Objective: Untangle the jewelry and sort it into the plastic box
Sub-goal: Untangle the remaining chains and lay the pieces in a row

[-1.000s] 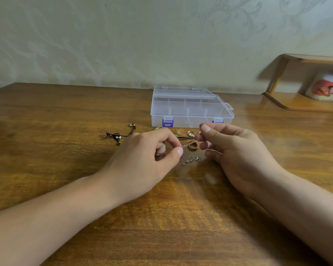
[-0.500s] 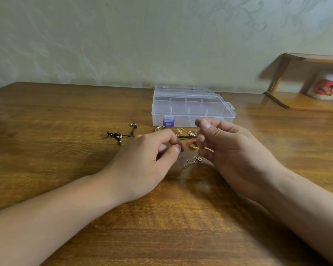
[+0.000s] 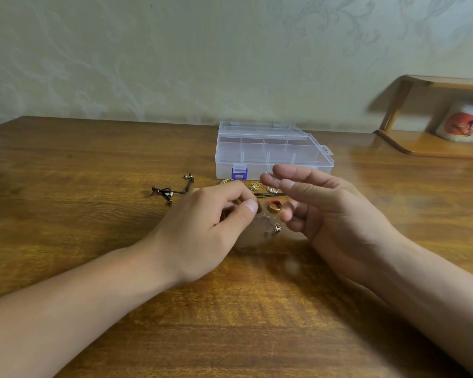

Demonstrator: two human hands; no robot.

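A clear plastic box (image 3: 273,137) with a purple latch (image 3: 239,173) stands shut at the back of the wooden table (image 3: 93,165). In front of it lie a tangled gold chain (image 3: 255,185), a small pendant (image 3: 271,189) and a gold ring (image 3: 274,207). My left hand (image 3: 210,222) pinches a thin chain (image 3: 271,227) between thumb and forefinger; its clasp end trails on the table. My right hand (image 3: 328,211) hovers blurred just right of it, thumb and forefinger close together. Whether it holds the chain cannot be made out.
A black cord necklace with beads (image 3: 171,193) lies left of the box. A wooden shelf (image 3: 432,148) with a printed mug (image 3: 464,126) stands at the far right against the wall.
The chain was stretched taut between both hands; it now hangs slack from my left fingers. My right hand has lifted slightly towards the box, and its lower fingers have loosened.
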